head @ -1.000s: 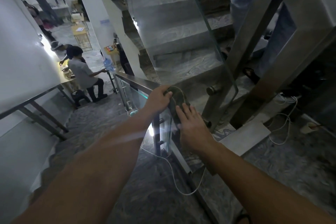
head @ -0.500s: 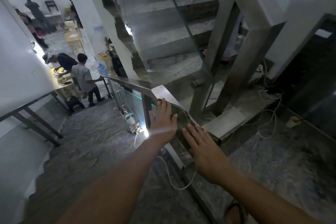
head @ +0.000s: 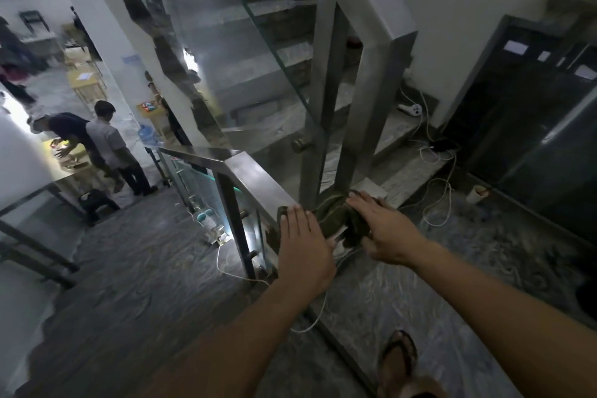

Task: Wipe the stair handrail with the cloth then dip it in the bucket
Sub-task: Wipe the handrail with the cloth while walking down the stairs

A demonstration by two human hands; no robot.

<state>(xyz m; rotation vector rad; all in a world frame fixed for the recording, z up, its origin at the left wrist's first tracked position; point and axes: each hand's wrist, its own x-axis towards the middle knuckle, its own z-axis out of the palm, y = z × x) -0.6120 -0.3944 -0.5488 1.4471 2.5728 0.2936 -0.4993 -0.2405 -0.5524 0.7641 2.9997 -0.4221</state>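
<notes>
— Steel handrail (head: 255, 178) runs from mid-left of the frame toward the centre, and I have the dark green cloth (head: 336, 220) bunched on it just below centre, near the upright post (head: 310, 145).

— How are your hands set?

— Both flat, fingers spread and pressing down. Left hand (head: 303, 245) covers the cloth's near end, right hand (head: 384, 229) its far end; neither is curled around it. They sit just beside each other with cloth showing between.

— What could go wrong?

— With open palms only, the cloth could slide off the rail's edge and drop to the stairs at lower left, I think. A white cable (head: 439, 191) trails over the landing floor at right and another runs under the rail beside my sandalled foot (head: 400, 355); stepping could snag one.

— Room to move?

— Bare rail stretches up-left, with the glass panel (head: 206, 184) beneath. The post blocks travel to the right. No bucket is in view, so I cannot tell where the dip will happen.
</notes>
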